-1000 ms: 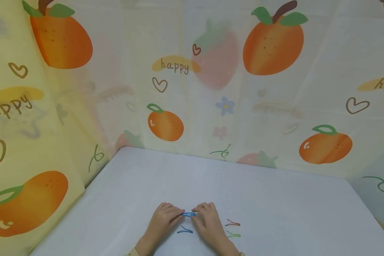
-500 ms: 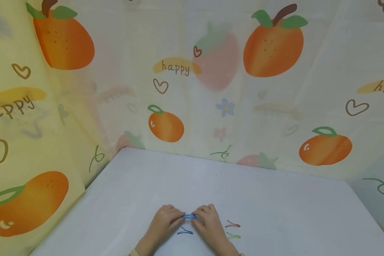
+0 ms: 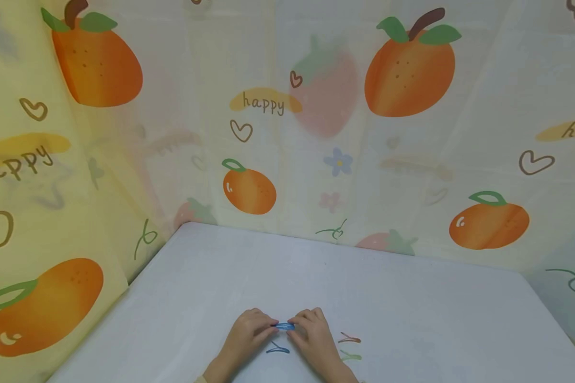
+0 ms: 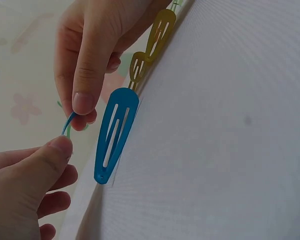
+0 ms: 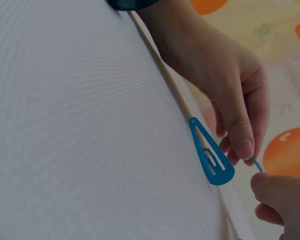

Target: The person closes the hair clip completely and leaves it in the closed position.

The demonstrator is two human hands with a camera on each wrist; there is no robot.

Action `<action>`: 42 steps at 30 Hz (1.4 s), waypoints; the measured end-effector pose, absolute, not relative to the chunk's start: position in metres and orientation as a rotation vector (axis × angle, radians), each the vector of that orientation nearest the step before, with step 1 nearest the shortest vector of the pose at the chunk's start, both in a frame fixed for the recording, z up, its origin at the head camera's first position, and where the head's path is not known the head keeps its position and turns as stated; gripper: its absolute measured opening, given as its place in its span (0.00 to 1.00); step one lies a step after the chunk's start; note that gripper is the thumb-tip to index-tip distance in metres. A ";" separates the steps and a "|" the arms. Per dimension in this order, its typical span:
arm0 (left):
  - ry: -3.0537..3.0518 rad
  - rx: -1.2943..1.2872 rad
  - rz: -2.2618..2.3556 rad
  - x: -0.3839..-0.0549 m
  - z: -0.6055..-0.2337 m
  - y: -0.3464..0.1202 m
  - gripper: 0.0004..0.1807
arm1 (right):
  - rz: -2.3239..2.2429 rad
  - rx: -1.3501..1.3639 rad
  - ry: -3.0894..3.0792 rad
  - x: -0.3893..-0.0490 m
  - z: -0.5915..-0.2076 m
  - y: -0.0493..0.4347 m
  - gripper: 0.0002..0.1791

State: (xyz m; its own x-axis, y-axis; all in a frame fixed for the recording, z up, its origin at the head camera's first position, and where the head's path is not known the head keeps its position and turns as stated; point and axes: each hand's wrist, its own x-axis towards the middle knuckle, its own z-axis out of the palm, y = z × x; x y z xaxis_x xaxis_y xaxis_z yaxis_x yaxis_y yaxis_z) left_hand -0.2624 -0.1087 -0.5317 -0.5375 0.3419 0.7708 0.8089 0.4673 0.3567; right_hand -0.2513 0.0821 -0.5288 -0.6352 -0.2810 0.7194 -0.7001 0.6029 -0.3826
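Observation:
Between my hands is a blue snap hair clip point(image 3: 285, 326). My left hand point(image 3: 248, 334) pinches one end between thumb and fingers. My right hand point(image 3: 314, 336) pinches the opposite end. Edge-on in the left wrist view, the held clip point(image 4: 68, 122) shows as a thin curved strip, much of it hidden by fingertips. A second blue hair clip point(image 3: 278, 349) lies on the table just below the hands, its inner tongue raised from the frame. To the right of my right hand lie a reddish-brown hair clip point(image 3: 350, 338) and a green hair clip point(image 3: 351, 356), both sprung apart.
The white table point(image 3: 393, 298) extends behind and beside the hands. Fruit-printed cloth walls point(image 3: 196, 133) rise along its back and sides. The table's edge point(image 5: 165, 80) runs close by the loose blue clip in the right wrist view.
Both hands keep their pinch on the blue clip, which stays almost in place. The whole head view has shifted slightly, with everything sitting a little lower.

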 end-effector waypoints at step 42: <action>-2.356 -0.820 -0.967 -0.263 -0.541 -0.109 0.06 | 0.721 0.745 -2.314 -0.250 -0.530 0.084 0.09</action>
